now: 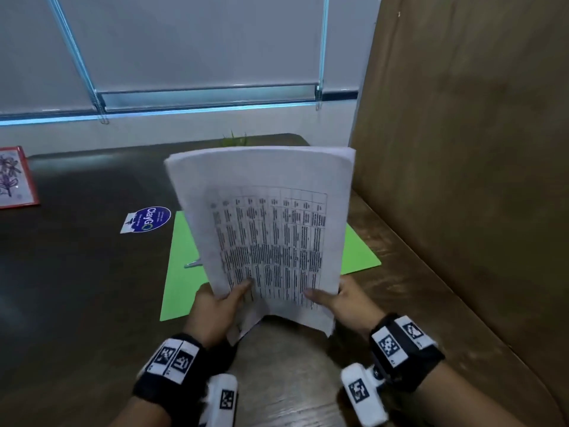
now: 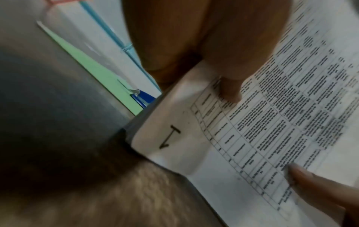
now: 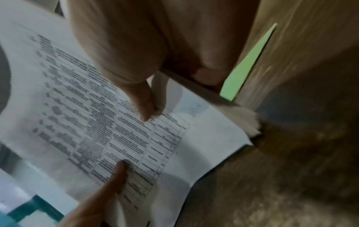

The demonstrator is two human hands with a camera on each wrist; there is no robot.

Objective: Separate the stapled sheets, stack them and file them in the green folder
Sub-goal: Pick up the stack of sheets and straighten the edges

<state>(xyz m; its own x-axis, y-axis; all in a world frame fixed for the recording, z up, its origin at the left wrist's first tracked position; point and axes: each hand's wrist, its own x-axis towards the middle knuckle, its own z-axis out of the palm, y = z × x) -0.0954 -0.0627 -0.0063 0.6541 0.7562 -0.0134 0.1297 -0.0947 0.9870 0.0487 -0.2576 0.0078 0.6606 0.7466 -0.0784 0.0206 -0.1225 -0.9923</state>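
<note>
Sheets (image 1: 268, 229) held upright above the table (image 1: 77, 272), bottom edge near the wood, top bowing away toward the window. Printed table of text on the front page, rows running sideways. Left hand (image 1: 215, 306) grasping the lower left corner — thumb (image 2: 231, 90) flat on the print, fingers curled behind the paper. Right hand (image 1: 345, 300) grasping the lower right corner the same way, thumb (image 3: 143, 106) on the front, fingers behind. Lower margin between the two hands buckled and lifted, page edges fanned a little at the right corner in the right wrist view. A dark staple-like mark (image 2: 170, 137) in the blank corner margin seen from the left wrist; too blurred to say more. Folder (image 1: 181, 272) lying flat on the table right behind the sheets, green, closed as far as can be told, partly hidden by the paper. A small pale object (image 1: 194, 263) on the folder, half covered by the sheets; from the left wrist a blue tool with a metal tip (image 2: 141, 98) at the folder's edge — cannot tell whether the same thing. A round blue sticker (image 1: 147, 219) on the table left of the folder, a red-edged picture (image 1: 15, 177) at the far left. A brown panel (image 1: 462, 149) standing along the right side.
</note>
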